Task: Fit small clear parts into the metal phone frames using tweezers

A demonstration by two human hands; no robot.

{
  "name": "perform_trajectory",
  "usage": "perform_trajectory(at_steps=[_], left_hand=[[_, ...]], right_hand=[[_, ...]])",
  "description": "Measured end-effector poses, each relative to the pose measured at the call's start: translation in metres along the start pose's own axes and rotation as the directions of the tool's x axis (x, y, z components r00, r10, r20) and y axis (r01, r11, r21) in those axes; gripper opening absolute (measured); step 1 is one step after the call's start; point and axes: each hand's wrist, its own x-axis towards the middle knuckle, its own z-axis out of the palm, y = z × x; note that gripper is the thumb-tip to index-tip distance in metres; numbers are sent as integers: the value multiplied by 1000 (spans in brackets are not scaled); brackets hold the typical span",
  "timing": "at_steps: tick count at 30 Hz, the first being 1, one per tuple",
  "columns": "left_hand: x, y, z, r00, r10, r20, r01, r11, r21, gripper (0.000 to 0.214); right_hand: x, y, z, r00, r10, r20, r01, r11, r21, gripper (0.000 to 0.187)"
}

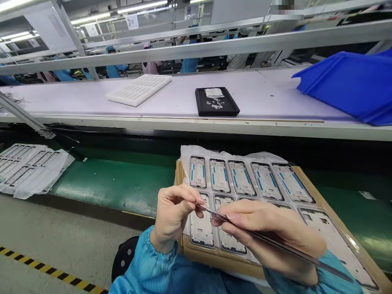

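A thin, dark-edged phone frame [288,248] is held up close to me, seen almost edge-on and slanting down to the right. My right hand [269,224] grips it along its length, thumb and fingers on opposite faces. At its left end, the fingertips of my left hand [173,210] pinch the tip or something small there that I cannot make out. Beneath both hands lies a clear plastic tray [185,153] with rows of phone frames; several carry blue strips, such as the frame [219,175] at the back. My hands hide part of the front row.
The tray rests on a cardboard stack [211,259] above a green surface [122,175]. On the white shelf ahead are a black tray [202,104] with small white pieces, a white slotted tray [139,90] and blue sheets [346,85]. More frame trays [33,167] lie left.
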Motion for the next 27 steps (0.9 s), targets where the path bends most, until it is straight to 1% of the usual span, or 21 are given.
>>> perform_trajectory(at_steps=[3,6,8,11,14,17,18,20,21,22,23,24,25,26,27], left_hand=[[0,-3,1,1000,25,5,-25,1000,9,16],[0,-5,3,996,83,13,-84,995,51,13],[0,-6,3,994,111,7,-111,988,110,11],[0,-9,5,993,120,-14,-115,975,192,13],[2,-14,7,996,81,-44,-69,970,232,16],[8,-19,6,996,-15,-89,37,964,262,21],[9,-22,3,993,-50,-102,76,962,264,25],[11,-31,-5,985,-93,-146,132,949,286,39],[10,-40,-12,979,-94,-180,152,928,341,45],[7,-51,-19,972,-82,-219,173,882,439,47],[1,-65,-27,965,-54,-258,197,797,570,44],[-6,-81,-34,959,-25,-283,229,657,718,41],[-14,-99,-42,957,-8,-291,260,474,841,42],[-23,-116,-48,958,-4,-288,277,286,917,46],[-33,-133,-53,958,-21,-287,288,112,951,52]], right_hand=[[2,-5,-1,1000,21,4,-21,1000,7,34],[1,-6,-2,1000,23,-18,-23,1000,9,32],[-1,-4,-1,998,30,-53,-29,999,24,27],[-7,5,1,990,54,-127,-47,997,64,21],[-16,18,2,982,85,-170,-65,990,125,18],[-27,30,-2,971,132,-199,-88,972,218,17],[-31,34,-5,966,152,-210,-100,965,242,16],[-40,46,-14,951,198,-237,-133,956,262,12],[-45,56,-20,936,233,-266,-165,953,254,9],[-51,68,-26,910,286,-301,-216,945,245,7],[-57,82,-33,870,355,-342,-284,928,241,6],[-63,98,-38,813,438,-383,-368,897,245,11],[-70,116,-43,748,526,-405,-453,850,268,19],[-78,134,-46,683,602,-414,-521,799,301,28],[-86,151,-48,629,660,-411,-568,751,336,36]])
